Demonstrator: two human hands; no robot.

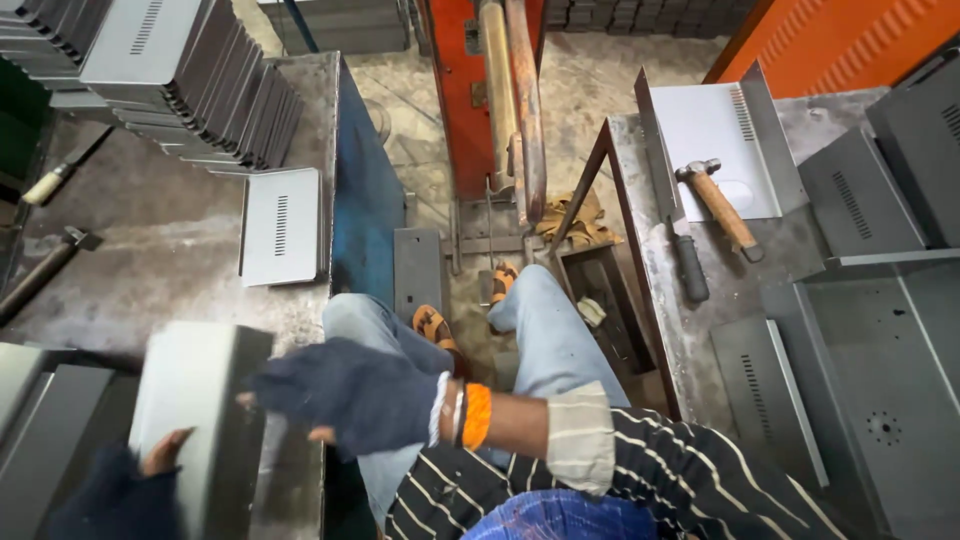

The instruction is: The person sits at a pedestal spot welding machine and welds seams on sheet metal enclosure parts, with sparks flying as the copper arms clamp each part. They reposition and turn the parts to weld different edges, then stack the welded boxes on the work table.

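Left desk, grey metal top, filled the left half of frame; right desk took the upper right to lower right. Between them, at centre, a concrete floor strip w/ an orange-red press frame at upper centre.

Stack of grey vented sheet-metal covers leaned in a row at upper left on the left desk. One separate vented cover lay flat just below the stack, near the desk's right edge. More grey panels lay on the right desk, upper right to lower right; a white vented panel sat at upper right.

Grey metal cover in hand was at lower left, upright on edge over the left desk. Left hand, dark glove, held its lower edge; bare fingertips showed against the face, approx. a pinch grip. Right hand, dark glove, orange band at wrist, was pressed flat against the cover's right side; fingers blurred, so exact curl could not be told.

Hammer, wooden handle, lay on the white panel at upper right. A dark-handled flat tool lay just left of it. Two more handled tools were at far left.
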